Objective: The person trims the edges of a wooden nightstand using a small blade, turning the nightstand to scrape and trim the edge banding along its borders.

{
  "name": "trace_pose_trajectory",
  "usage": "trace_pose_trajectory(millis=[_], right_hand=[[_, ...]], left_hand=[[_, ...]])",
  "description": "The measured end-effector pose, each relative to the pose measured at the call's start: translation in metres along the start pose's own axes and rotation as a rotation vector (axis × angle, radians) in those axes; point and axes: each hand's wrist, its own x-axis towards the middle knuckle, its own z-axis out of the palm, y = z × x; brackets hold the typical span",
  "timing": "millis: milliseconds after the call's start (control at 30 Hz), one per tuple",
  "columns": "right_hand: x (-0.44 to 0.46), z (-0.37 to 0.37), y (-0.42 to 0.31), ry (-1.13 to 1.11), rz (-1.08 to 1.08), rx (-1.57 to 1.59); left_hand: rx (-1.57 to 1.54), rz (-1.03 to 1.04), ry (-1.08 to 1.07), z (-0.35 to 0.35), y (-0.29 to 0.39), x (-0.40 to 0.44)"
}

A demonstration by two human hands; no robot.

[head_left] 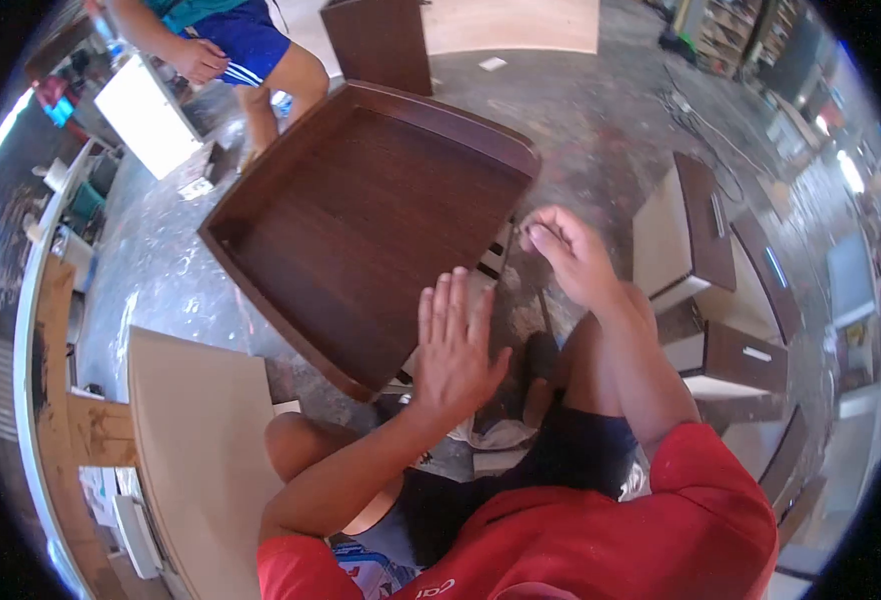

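Note:
A dark brown wooden tray-like panel [351, 200] with raised, curved rims stands in front of me, its open edge facing me. My left hand [456, 350] is spread with fingers apart, its fingertips at the panel's near edge. Just right of the panel, my right hand [564, 248] is raised with its fingers curled together in a pinch. Whatever lies between those fingertips is too small to make out. Below the panel's near edge, a white cloth [501, 434] lies between my legs.
Drawer boxes with dark fronts [706, 225] stand on the right. A pale board [201, 450] is at my left. Beyond the panel, a person in blue shorts [256, 45] stands near a white panel [148, 115]. A cable [696, 115] lies on the floor.

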Motion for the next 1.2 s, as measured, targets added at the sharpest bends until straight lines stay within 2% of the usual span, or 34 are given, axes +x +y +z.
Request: trace_pose_trajectory(millis=[100,200,333,367,467,533,667,767,1000,1100,1200], right_hand=[[0.006,-0.01,0.0,0.125,-0.216,-0.359],[0.01,-0.021,0.005,0.237,0.01,-0.189],[0.022,-0.026,0.008,0.288,0.11,0.087],[0.024,-0.028,0.011,0.264,0.14,0.123],[0.029,-0.027,0.02,0.194,0.244,0.232],[0.03,-0.016,0.026,0.158,0.322,0.304],[0.03,0.007,0.051,0.142,0.439,0.251],[0.026,0.016,0.049,0.089,0.412,0.045],[0.023,0.002,0.044,-0.091,0.407,-0.122],[0.022,-0.002,0.048,-0.096,0.414,-0.112],[0.021,-0.001,0.048,0.042,0.358,-0.097]], left_hand=[[0.031,-0.024,-0.016,-0.001,0.002,0.002],[-0.007,-0.01,0.014,-0.002,0.003,0.005],[-0.245,0.007,0.053,-0.008,0.0,0.007],[-0.321,-0.004,0.067,-0.011,0.001,0.009],[-0.267,0.036,0.141,-0.02,-0.001,0.018],[-0.165,-0.011,0.136,-0.025,0.001,0.03],[-0.015,-0.023,0.073,-0.022,-0.002,0.052],[-0.054,-0.066,0.001,-0.005,0.0,0.065],[0.031,-0.165,0.024,0.007,0.016,0.082],[0.074,-0.189,-0.008,0.007,0.017,0.091],[0.095,-0.201,-0.018,0.007,0.016,0.099]])
